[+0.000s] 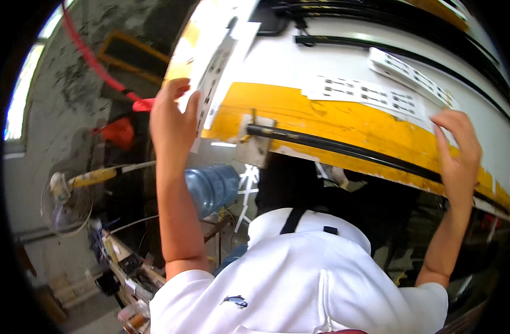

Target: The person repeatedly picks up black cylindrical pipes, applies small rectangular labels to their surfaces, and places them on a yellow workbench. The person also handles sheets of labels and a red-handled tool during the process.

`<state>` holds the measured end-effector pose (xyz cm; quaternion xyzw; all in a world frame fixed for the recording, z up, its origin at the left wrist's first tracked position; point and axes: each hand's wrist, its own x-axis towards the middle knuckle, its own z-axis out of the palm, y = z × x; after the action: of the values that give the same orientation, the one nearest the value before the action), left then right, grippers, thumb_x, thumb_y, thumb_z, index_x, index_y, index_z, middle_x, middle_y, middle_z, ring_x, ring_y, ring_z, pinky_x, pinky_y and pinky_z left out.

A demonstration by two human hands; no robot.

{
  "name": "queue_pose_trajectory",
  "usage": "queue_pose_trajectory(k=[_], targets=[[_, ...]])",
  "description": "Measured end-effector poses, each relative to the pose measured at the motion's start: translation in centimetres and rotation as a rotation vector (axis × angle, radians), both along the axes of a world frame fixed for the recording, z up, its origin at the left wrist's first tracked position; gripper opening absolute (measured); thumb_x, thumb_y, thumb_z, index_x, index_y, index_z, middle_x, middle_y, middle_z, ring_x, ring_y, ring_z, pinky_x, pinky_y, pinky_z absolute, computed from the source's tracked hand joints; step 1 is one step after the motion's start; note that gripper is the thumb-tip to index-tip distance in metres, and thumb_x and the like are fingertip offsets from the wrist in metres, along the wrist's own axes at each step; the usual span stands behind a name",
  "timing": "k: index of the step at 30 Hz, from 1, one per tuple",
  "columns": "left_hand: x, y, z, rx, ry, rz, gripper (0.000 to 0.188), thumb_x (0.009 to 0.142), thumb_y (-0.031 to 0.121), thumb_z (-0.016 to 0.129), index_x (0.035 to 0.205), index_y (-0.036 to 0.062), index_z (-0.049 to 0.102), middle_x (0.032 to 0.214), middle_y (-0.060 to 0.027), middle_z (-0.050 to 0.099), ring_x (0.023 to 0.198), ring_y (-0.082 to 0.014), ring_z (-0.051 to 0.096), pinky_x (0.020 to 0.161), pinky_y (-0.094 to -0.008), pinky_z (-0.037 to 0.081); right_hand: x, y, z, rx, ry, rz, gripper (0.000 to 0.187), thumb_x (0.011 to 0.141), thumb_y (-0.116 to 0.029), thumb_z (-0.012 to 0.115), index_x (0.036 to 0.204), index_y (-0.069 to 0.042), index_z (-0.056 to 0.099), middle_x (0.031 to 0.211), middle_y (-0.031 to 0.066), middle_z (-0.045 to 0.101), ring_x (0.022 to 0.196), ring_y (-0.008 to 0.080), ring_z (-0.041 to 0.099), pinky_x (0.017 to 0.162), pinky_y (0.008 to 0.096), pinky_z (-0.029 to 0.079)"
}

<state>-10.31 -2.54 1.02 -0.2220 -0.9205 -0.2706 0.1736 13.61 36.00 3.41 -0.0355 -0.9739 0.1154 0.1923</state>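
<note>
White shirt [299,267] filled the foreground. Beyond it, the left hand [174,119] was raised, thumb and fingers parted in a loose curve, nothing visible in its grasp. The right hand [461,147] was half-curled and seemingly bare, thumb and forefinger apart, near the end of a white patterned bar [411,77]; contact could not be told. Between the 2 hands, a black rod [333,146] lay along the yellow table edge [288,103]. Farther left hung a red hose [90,55].

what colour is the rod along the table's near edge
The rod is black, seen best in the head view.
</note>
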Motion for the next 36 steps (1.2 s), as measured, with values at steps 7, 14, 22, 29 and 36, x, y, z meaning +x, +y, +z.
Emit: queue_pose_trajectory(k=[7, 14, 22, 29, 36], targets=[[7.7, 10.4, 3.2, -0.086, -0.16, -0.615, 0.043, 0.087, 0.022, 0.071, 0.125, 0.0056, 0.063, 0.137, -0.012, 0.056, 0.126, -0.0305, 0.054, 0.103, -0.0401, 0.044, -3.9, -3.2, -3.3, 0.031, -0.109, -0.003, 0.033, 0.089, -0.01, 0.062, 0.121, -0.002, 0.062, 0.126, 0.0122, 0.059, 0.116, 0.0272, 0.056, 0.099, 0.0385, 0.046], [9.2, 14.8, -0.1, -0.23, -0.119, -0.815, 0.077, 0.083, 0.056, 0.06, 0.124, -0.0094, 0.058, 0.138, -0.0176, 0.052, 0.132, -0.0352, 0.045, 0.111, -0.0444, 0.034, -4.2, -3.2, -3.8, -0.04, -0.22, 0.16, 0.031, 0.088, -0.009, 0.062, 0.118, -0.002, 0.064, 0.123, 0.0097, 0.061, 0.116, 0.0281, 0.055, 0.097, 0.0376, 0.047], [9.2, 15.4, -1.4, -0.27, -0.262, -0.832, 0.076, 0.076, 0.057, 0.066, 0.112, -0.0087, 0.066, 0.134, -0.0166, 0.056, 0.13, -0.0369, 0.046, 0.106, -0.0424, 0.04, -5.9, -3.0, -4.1, -0.378, -0.151, -0.089, 0.026, 0.083, -0.009, 0.069, 0.107, 0.0, 0.068, 0.099, 0.0106, 0.062, 0.092, 0.0283, 0.06, 0.081, 0.0379, 0.049], [9.3, 16.2, -0.4, -0.394, -0.318, -0.786, 0.077, 0.071, 0.054, 0.072, 0.119, -0.0055, 0.063, 0.139, -0.0093, 0.054, 0.132, -0.0306, 0.048, 0.098, -0.0369, 0.048, -6.6, -2.7, -5.6, -0.222, -0.071, -0.062, 0.018, 0.08, -0.006, 0.072, 0.097, -0.001, 0.07, 0.091, 0.0094, 0.061, 0.083, 0.0272, 0.061, 0.072, 0.0359, 0.05], [9.4, 16.3, -0.3, -0.394, -0.31, -0.771, 0.077, 0.07, 0.053, 0.073, 0.119, -0.0058, 0.063, 0.137, -0.01, 0.055, 0.13, -0.0306, 0.049, 0.098, -0.0367, 0.048, -6.5, -2.6, -5.7, -0.173, -0.045, -0.041, 0.014, 0.079, -0.005, 0.072, 0.093, -0.003, 0.071, 0.088, 0.0082, 0.062, 0.08, 0.0265, 0.061, 0.07, 0.0345, 0.05]])
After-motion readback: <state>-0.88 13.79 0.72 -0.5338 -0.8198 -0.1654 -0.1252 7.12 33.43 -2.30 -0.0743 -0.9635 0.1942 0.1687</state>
